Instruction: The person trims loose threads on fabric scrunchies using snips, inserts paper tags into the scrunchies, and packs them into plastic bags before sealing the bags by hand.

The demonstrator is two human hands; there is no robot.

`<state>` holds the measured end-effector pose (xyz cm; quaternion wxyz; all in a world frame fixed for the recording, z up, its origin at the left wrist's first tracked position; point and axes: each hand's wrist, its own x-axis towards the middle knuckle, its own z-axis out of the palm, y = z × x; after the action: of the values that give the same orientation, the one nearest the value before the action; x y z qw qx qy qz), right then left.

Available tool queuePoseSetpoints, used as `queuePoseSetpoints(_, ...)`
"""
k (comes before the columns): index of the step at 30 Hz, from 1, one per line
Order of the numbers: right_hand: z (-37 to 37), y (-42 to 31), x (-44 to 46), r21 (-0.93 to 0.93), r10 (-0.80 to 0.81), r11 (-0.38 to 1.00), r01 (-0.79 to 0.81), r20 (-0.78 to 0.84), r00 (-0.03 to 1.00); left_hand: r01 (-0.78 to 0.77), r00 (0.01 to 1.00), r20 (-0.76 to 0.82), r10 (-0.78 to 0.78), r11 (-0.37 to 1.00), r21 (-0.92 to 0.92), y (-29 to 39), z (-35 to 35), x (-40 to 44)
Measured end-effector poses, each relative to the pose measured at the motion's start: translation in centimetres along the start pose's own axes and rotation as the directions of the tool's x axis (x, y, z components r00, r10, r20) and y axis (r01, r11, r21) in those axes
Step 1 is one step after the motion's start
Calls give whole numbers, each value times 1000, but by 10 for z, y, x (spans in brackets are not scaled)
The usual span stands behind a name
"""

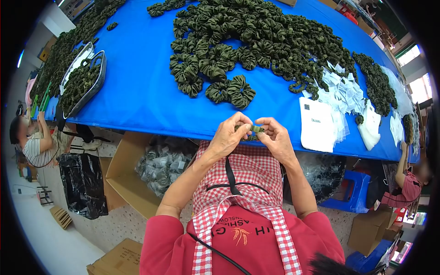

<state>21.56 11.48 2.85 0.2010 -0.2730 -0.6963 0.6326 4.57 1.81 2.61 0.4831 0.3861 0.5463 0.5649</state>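
A small dark green scrunchie (256, 129) is stretched between my two hands at the near edge of the blue table. My left hand (232, 133) pinches its left part, thumb against fingers. On the other side my right hand (274, 137) grips its right end between thumb and fingertips. Just beyond my hands lie larger green scrunchies (240, 91), the nearest ones of a big pile (220, 27) spread over the blue cloth (137, 87).
White plastic bags (316, 123) and small clear packets (343, 89) lie at the right. A basket (99, 78) of scrunchies stands at the left. Below the table are a cardboard box (123, 169) and a blue stool (346, 195). Co-workers sit at both sides.
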Motion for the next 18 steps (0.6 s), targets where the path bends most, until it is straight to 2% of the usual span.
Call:
queuePoseSetpoints(1,2,-1,-1,-22,-41,999,40,-79,996,-1,1000,0,1,1000,-1,2,2,1)
queuePoseSetpoints(2,5,-3,0,-47,-87,996,81,-156,984,-306,912,-124,390,852,425,5,5,3)
queuePoseSetpoints(3,9,-7,0,-49,-91,995,85,-155,984,-422,680,-61,730,458,782,8,7,4)
queuePoseSetpoints(4,14,-15,-2,-154,-164,979,131,-227,960,-388,702,-129,700,529,754,9,9,-3)
queuePoseSetpoints(5,19,-20,-3,-261,-241,951,165,-292,926,-390,702,-127,701,528,755,14,13,-10)
queuePoseSetpoints(6,22,-18,-3,-366,-328,907,208,-307,893,-380,776,-121,619,612,694,22,18,-18)
queuePoseSetpoints(7,25,-20,-4,-364,-326,908,206,-307,894,-355,841,-108,530,691,630,25,22,-21)
queuePoseSetpoints(8,28,-25,-5,-460,-414,845,272,-242,878,-412,788,-120,604,662,627,17,26,-18)
queuePoseSetpoints(9,30,-28,-5,-545,-494,768,338,-168,853,-407,789,-122,602,661,630,10,23,-18)
queuePoseSetpoints(10,30,-30,-8,-377,-426,858,349,-142,894,-356,865,-238,442,874,331,3,18,-17)
queuePoseSetpoints(11,28,-32,-9,-376,-425,858,349,-140,894,-261,927,-285,245,965,-18,-4,13,-17)
queuePoseSetpoints(13,21,-37,-16,-334,-381,879,340,-65,922,-229,941,-250,227,973,23,-11,6,-19)
queuePoseSetpoints(15,17,-47,-12,-559,-510,737,380,-91,855,-215,971,-183,155,900,-380,-3,11,-20)
queuePoseSetpoints(17,17,-48,-8,-518,-484,768,376,-86,871,-207,973,-171,153,905,-371,-1,11,-23)
queuePoseSetpoints(18,16,-46,-8,-520,-482,769,371,-92,871,-178,981,-147,127,888,-425,0,13,-24)
